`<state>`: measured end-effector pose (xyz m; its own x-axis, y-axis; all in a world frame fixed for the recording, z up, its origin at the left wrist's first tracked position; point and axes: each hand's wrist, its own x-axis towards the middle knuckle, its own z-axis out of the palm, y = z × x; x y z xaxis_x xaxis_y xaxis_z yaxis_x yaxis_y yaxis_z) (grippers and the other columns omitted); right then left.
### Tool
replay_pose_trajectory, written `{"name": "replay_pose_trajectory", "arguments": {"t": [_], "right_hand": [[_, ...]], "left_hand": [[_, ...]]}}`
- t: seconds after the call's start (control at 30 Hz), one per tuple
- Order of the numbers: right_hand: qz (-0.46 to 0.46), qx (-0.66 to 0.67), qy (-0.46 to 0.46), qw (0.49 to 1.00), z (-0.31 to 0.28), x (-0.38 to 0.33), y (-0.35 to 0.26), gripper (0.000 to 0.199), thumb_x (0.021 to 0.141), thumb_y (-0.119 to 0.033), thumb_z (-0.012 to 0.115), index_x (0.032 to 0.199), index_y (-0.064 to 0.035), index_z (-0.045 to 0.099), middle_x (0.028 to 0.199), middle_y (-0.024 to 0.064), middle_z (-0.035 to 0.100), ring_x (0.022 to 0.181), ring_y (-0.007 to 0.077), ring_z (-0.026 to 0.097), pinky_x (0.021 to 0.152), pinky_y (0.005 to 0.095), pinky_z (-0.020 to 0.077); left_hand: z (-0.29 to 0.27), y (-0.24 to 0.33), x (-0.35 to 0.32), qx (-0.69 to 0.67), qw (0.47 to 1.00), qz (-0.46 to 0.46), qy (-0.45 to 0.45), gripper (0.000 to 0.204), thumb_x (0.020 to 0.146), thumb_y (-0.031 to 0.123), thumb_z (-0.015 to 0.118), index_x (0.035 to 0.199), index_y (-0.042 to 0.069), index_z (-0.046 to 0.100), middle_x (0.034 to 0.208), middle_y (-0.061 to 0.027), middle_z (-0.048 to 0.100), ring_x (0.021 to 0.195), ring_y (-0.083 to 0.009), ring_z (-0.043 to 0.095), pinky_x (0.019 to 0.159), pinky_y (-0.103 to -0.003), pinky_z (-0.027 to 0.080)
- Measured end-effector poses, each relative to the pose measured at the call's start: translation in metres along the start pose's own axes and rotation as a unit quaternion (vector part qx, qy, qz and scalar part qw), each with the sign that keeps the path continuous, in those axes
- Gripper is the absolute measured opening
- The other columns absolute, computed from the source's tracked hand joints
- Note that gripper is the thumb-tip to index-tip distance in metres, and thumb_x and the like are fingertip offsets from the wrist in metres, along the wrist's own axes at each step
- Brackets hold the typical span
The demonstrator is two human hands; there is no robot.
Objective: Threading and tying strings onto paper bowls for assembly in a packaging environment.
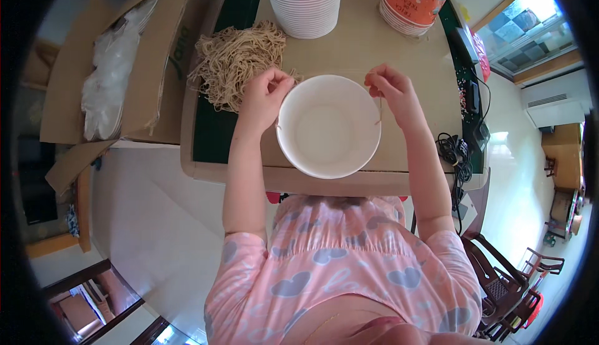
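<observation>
A white round paper bucket (pixel 329 130) stands with its mouth up at the table's near edge, between my hands. My right hand (pixel 394 94) is closed in a pinch just beyond its right rim. From those fingers a thin tan string (pixel 380 109) hangs down to the bucket's side. At the upper left of the rim, my left hand (pixel 267 98) is also pinched closed; what it holds, if anything, is hidden. A short bit of string shows at the bucket's left side. Beside my left hand lies a tangled heap of tan string (pixel 234 61).
A tall stack of white buckets (pixel 306 8) rises at the back. Orange printed buckets (pixel 417 2) are stacked at the back right. An open cardboard box (pixel 146 77) with white plastic-wrapped items stands left of the table. Black cables (pixel 458 158) lie along the right edge.
</observation>
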<state>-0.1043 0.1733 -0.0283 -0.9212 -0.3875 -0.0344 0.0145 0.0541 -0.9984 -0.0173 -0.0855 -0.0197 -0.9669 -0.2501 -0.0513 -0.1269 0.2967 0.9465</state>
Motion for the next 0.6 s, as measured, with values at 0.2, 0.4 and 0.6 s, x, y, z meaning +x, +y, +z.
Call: {"name": "replay_pose_trajectory", "arguments": {"t": [0.2, 0.4, 0.6], "right_hand": [[0.120, -0.116, -0.187, 0.968, -0.009, 0.009, 0.039, 0.042, 0.091, -0.018, 0.059, 0.130, -0.0024, 0.055, 0.120, 0.0120, 0.063, 0.111, 0.0181, 0.057, 0.097, 0.0335, 0.0440], [0.186, 0.010, -0.221, 0.957, -0.002, 0.010, 0.015, 0.056, 0.096, -0.030, 0.053, 0.141, 0.0003, 0.039, 0.136, 0.0114, 0.050, 0.119, 0.0173, 0.050, 0.099, 0.0332, 0.0413], [0.160, -0.140, -0.294, 0.932, -0.027, 0.028, -0.007, 0.060, 0.095, -0.028, 0.056, 0.146, -0.0064, 0.033, 0.141, 0.0112, 0.045, 0.126, 0.0187, 0.043, 0.103, 0.0346, 0.0386]], "left_hand": [[0.030, -0.114, 0.003, -0.129, 0.991, -0.003, -0.036, 0.004, 0.088, 0.005, 0.058, 0.088, 0.002, 0.060, 0.078, -0.0077, 0.065, 0.069, -0.0130, 0.057, 0.064, -0.028, 0.047], [0.038, -0.090, -0.009, -0.070, 0.996, -0.055, 0.029, 0.008, 0.086, 0.006, 0.060, 0.092, 0.003, 0.056, 0.082, -0.0105, 0.066, 0.074, -0.0163, 0.062, 0.067, -0.031, 0.049], [0.039, -0.062, -0.003, -0.146, 0.985, 0.034, 0.085, 0.013, 0.090, 0.012, 0.058, 0.099, 0.004, 0.054, 0.089, -0.0072, 0.066, 0.075, -0.0166, 0.063, 0.068, -0.031, 0.051]]}}
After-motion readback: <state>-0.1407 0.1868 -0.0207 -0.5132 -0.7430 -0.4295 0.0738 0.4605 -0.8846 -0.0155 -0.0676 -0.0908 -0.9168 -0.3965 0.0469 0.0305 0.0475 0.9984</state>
